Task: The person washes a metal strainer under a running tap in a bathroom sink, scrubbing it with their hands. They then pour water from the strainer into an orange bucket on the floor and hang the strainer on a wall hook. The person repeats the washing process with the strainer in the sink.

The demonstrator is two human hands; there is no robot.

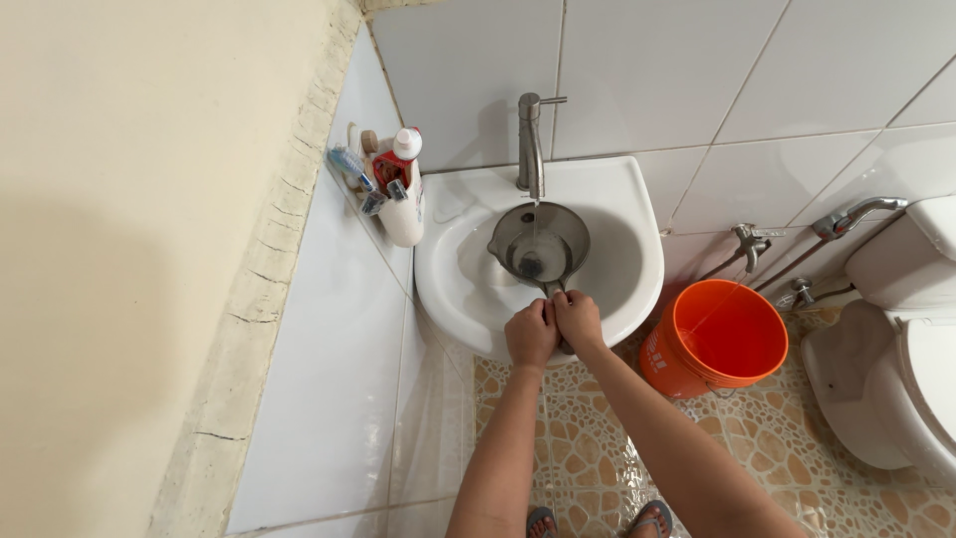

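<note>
A small grey metal saucepan [539,244] hangs inside a white wall sink [627,289], right under a steel tap [530,144] from which a thin stream of water runs into it. Some water lies in the pan's bottom. My left hand [530,333] and my right hand [579,319] are side by side at the sink's front rim, both closed around the pan's short handle, which they mostly hide.
A white holder [403,204] with toothbrushes, a razor and a bottle hangs on the left wall. An orange bucket [719,339] stands on the patterned floor right of the sink. A white toilet [896,379] and a spray hose [856,214] are at far right.
</note>
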